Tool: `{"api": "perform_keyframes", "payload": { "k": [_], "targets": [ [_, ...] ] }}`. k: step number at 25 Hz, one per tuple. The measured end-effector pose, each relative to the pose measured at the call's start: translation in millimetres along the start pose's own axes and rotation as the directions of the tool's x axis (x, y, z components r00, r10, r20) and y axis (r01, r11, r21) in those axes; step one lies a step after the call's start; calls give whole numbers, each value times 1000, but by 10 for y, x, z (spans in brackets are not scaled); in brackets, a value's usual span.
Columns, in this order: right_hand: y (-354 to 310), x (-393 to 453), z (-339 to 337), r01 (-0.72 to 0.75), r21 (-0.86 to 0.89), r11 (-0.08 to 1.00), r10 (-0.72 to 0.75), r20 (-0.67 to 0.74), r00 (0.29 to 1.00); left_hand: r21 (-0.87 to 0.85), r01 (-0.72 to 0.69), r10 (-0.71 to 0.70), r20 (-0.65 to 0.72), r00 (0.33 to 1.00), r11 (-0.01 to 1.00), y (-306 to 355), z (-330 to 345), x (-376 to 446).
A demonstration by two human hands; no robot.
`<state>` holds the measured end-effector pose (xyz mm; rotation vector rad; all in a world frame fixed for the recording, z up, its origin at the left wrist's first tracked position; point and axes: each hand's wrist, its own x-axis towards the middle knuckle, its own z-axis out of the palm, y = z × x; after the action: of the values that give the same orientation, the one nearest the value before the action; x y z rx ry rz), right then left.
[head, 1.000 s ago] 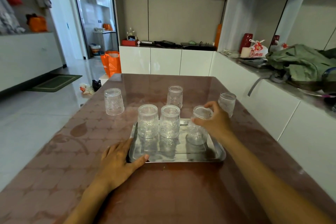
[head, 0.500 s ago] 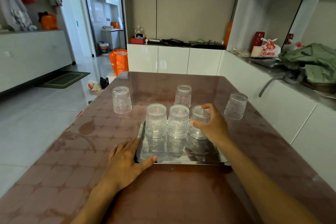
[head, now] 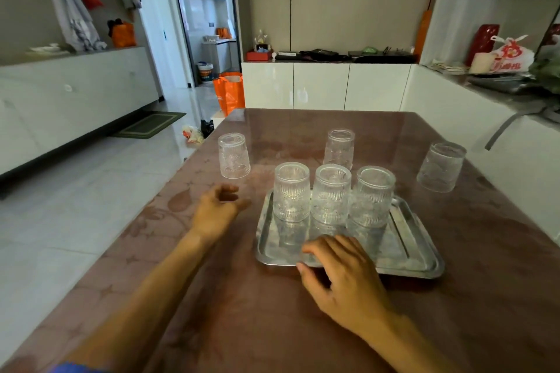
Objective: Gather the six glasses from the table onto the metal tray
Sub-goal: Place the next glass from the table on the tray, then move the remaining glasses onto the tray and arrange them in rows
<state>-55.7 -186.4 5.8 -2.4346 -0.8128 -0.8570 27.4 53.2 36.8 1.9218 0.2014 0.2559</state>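
Half the job looks done: three glasses [head: 331, 194] are stood upside down in a row along the far edge of the metal tray [head: 403, 239], touching or nearly touching each other, and the near half of the tray is left bare, so room for three more is there. Nothing is held in any of them, all six being mouth-down and empty. The other three are out on the table [head: 303, 327]: the left glass [head: 234, 156] just beyond the tray's left corner, the middle glass [head: 338, 148] right behind the row, and the right glass [head: 441, 167] off past the tray's right corner.

The left glass is probably next, since the left hand [head: 216, 210] is hung just short of it, fingers loosely curled and parted, nothing gripped. It's best grabbed around the body, lifted clear instead of slid, and set down in the front row without clinking the ribbed ones. The right hand [head: 342, 275] is spread with fingertips over the tray's near rim, which should stop any skating on that glossy top
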Motion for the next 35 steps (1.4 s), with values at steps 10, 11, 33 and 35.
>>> {"api": "perform_keyframes", "payload": {
  "k": [10,11,33,35],
  "targets": [
    [94,66,59,-22,-2,1000,22,-49,999,121,59,-22,-284,958,991,-219,290,1172],
    [97,72,54,-43,3,999,43,-77,996,84,70,-41,-305,951,994,-250,345,1229],
    [205,94,-65,-392,420,818,486,-140,863,-177,-157,176,94,980,972,119,-240,-247],
    [203,77,-79,-411,446,795,515,-138,846,-109,-180,201,232,952,978,190,-105,-499]
  ]
}}
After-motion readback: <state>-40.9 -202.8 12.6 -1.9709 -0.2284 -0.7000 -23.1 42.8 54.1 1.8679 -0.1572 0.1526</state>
